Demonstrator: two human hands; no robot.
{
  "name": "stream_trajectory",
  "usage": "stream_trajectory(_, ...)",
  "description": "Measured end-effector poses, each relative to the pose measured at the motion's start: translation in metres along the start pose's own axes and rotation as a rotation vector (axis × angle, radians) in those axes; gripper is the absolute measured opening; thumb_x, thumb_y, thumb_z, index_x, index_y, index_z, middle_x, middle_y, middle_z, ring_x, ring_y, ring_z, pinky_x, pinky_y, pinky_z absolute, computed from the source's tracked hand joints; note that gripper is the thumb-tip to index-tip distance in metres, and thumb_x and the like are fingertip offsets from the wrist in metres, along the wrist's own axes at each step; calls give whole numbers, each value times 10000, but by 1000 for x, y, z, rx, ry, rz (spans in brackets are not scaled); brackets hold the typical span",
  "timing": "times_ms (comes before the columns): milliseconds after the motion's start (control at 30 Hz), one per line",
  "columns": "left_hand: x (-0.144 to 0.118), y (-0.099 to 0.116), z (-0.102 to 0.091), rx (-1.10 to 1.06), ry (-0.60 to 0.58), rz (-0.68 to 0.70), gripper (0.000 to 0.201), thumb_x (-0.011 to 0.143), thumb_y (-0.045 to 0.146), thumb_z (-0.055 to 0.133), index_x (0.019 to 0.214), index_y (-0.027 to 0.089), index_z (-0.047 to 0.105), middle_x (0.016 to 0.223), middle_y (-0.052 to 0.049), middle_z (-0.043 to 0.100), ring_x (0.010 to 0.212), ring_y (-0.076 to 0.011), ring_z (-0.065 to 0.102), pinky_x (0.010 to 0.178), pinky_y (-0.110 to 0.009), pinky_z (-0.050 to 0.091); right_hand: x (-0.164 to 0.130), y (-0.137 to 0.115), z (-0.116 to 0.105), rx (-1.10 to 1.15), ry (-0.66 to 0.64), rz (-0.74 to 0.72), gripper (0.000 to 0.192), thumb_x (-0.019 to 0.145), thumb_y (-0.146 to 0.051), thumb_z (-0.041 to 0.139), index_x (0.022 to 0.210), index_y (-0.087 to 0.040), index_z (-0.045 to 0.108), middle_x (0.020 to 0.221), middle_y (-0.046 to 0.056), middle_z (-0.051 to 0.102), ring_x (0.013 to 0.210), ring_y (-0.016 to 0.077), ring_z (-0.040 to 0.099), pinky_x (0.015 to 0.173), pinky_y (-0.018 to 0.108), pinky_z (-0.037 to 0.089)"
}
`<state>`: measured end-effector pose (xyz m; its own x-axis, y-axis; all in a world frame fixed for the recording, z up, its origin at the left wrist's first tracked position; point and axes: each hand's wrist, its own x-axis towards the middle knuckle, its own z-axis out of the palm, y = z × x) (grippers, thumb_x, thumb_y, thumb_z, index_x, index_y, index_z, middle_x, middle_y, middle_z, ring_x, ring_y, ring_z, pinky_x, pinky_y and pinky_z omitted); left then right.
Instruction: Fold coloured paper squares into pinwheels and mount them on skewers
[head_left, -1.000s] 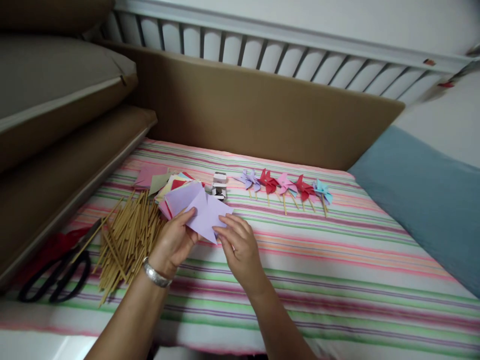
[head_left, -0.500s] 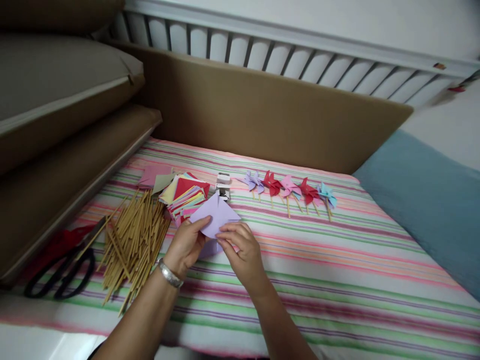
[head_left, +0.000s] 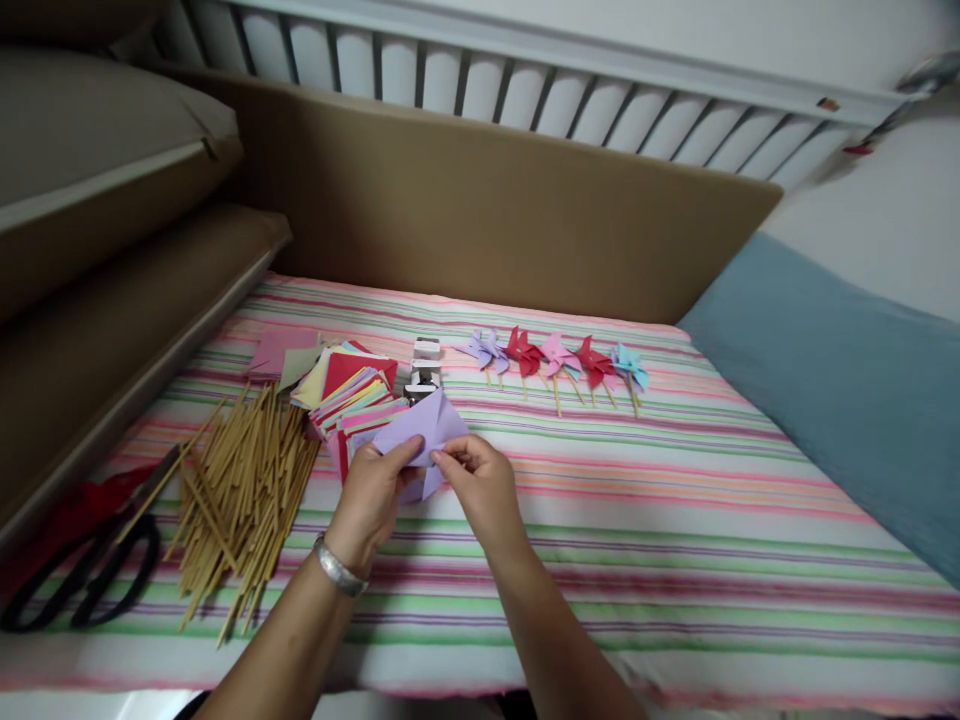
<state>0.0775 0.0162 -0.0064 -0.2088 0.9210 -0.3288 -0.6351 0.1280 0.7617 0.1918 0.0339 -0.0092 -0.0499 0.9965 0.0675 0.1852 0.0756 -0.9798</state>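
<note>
A lilac paper square with slits cut in from its corners is held up between my two hands. My left hand, with a silver bracelet at the wrist, pinches its left side, thumb on top. My right hand pinches a paper corner between thumb and forefinger near the middle. Just behind the square lie a heap of coloured paper squares and a small metal-and-white object whose kind I cannot make out. Left of my left hand is a pile of thin wooden sticks.
Black-handled scissors lie at the far left beside something red. Several finished paper pinwheels on sticks stand in a row at the back. A brown board backs the striped cloth; cushions are stacked left.
My right hand has brought a corner of the lilac paper in toward the middle, so the sheet now looks partly folded. The whole view has shifted slightly.
</note>
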Motion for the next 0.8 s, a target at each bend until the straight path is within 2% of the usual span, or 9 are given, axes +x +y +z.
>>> stream_trajectory(233, -8, 0, 7, 45, -84, 43, 253, 598, 195, 762, 831, 122, 697, 811, -58, 716, 721, -149, 628, 696, -270, 492, 2, 0, -1, 25, 38, 47, 98, 666, -264, 620, 630, -178, 591, 582, -22, 570, 561, 129, 526, 545, 240, 420)
stream_trajectory(400, -3, -5, 5, 94, 13, 98, 303, 546, 172, 773, 831, 121, 687, 763, -45, 714, 679, -152, 627, 679, -280, 498, 1, 2, -1, -61, 35, -4, 108, 692, -288, 622, 678, -185, 593, 609, -16, 585, 563, 133, 540, 563, 255, 441)
stream_trajectory(467, -1, -5, 3, 118, 53, 86, 318, 526, 166, 775, 825, 119, 677, 745, -41, 710, 652, -150, 620, 644, -277, 498, 1, 1, -4, -120, 66, -40, 142, 680, -284, 645, 785, -190, 620, 700, 3, 619, 636, 151, 569, 613, 274, 463)
stream_trajectory(567, 1, -3, -1, 156, 63, 62, 367, 515, 153, 770, 867, 123, 670, 764, -43, 713, 661, -157, 624, 628, -275, 496, 5, -2, -12, -174, 111, -81, 423, 643, -247, 682, 1057, -222, 604, 973, 46, 643, 906, 202, 591, 756, 316, 474)
stream_trajectory(667, 0, -2, -2, 223, 23, 37, 408, 526, 154, 758, 921, 121, 664, 793, -54, 718, 684, -170, 631, 644, -284, 496, 9, -2, -20, -13, -39, 9, 625, 635, -233, 683, 1233, -236, 502, 1025, 50, 647, 968, 215, 596, 810, 342, 475)
stream_trajectory(733, -1, -3, -2, 272, 0, 24, 409, 528, 155, 755, 924, 116, 664, 787, -56, 718, 670, -170, 630, 641, -286, 494, 10, -1, -23, 113, -147, 84, 668, 633, -219, 676, 1267, -224, 464, 1004, 46, 661, 905, 209, 623, 780, 338, 489)
stream_trajectory(800, -2, -4, -1, 292, -4, 28, 400, 526, 157, 760, 914, 117, 667, 770, -50, 719, 646, -164, 625, 625, -277, 488, 10, -1, -24, 140, -177, 104, 663, 622, -190, 674, 1254, -214, 475, 1054, 49, 655, 913, 208, 623, 785, 328, 487)
